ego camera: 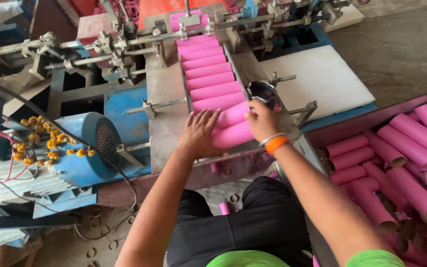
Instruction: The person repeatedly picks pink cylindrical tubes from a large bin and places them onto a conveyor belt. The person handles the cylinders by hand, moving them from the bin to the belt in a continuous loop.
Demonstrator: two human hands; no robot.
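Green sleeves (245, 258) and dark trousers fill the bottom edge of the frame, and both bare arms reach up from there to the metal tray (166, 123) at the centre. Left hand (199, 132) lies flat and spread, its fingers pressing the end of the nearest pink tube (233, 134). Right hand (263, 120), with an orange wristband, curls over the other end of the same tube, next to a small metal cup (262, 90). Above it, a row of pink tubes (208, 74) already lies side by side up the tray toward the machine's rods. At the right of the frame, a bin (362, 121) holds many more loose pink tubes (401, 163), so plenty remain unloaded.
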